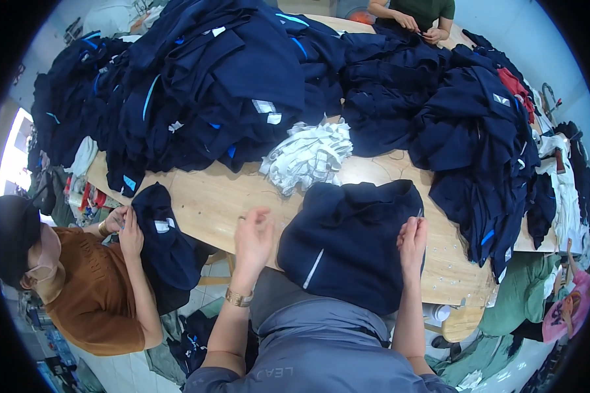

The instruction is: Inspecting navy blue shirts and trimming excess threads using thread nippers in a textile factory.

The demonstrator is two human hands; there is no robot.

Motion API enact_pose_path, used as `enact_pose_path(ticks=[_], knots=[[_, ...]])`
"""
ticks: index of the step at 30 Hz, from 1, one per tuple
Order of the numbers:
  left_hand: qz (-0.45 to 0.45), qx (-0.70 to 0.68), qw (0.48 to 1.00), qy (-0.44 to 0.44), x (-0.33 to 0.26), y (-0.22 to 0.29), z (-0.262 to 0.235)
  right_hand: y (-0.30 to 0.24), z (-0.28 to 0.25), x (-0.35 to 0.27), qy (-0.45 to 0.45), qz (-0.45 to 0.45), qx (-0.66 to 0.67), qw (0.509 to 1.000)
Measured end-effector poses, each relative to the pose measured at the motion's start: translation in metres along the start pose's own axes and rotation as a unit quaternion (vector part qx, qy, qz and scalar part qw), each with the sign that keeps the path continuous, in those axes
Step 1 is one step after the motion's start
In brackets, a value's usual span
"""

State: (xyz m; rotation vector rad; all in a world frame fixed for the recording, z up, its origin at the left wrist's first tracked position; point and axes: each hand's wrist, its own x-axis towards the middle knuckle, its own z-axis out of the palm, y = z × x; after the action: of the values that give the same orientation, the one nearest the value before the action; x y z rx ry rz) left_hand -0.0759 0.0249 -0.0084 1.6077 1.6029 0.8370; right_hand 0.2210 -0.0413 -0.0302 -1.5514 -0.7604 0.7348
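Note:
A dark navy garment [354, 242] with a narrow white strip lies in front of me, over the table edge and my lap. My right hand [412, 245] is closed at the garment's right side. A thin, pale pointed tool [419, 213] sticks up from its fingers; most of it is hidden. Raised just off the garment's left edge, my left hand [254, 237] has loosely curved fingers, and I see nothing between them. Beyond the garment sits a heap of white tags or fabric scraps [311, 154].
Navy garments pile high at the far left [210, 78] and right [472, 124] of the wooden table [210, 203]. At left, a person in a brown shirt [98, 288] handles another navy garment [164, 236]. Someone in dark green [432, 13] works across the table.

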Motion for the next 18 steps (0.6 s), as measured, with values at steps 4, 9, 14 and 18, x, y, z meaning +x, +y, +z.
enact_pose_path(ticks=[4, 9, 14, 18], knots=[[0.077, 0.005, 0.996, 0.041, 0.015, 0.029, 0.008, 0.016, -0.023, 0.02, 0.055, -0.003, -0.044, 0.997], [0.136, -0.052, 0.987, -0.073, 0.038, 0.04, 0.061, 0.023, -0.022, 0.05, 0.073, -0.023, -0.073, 0.994], [0.202, 0.059, 0.977, -0.029, 0.03, 0.024, 0.088, 0.063, -0.023, 0.094, 0.081, -0.163, -0.149, 0.972], [0.198, 0.035, 0.98, -0.005, 0.016, 0.02, 0.082, 0.045, -0.008, 0.101, 0.06, -0.215, -0.224, 0.949]])
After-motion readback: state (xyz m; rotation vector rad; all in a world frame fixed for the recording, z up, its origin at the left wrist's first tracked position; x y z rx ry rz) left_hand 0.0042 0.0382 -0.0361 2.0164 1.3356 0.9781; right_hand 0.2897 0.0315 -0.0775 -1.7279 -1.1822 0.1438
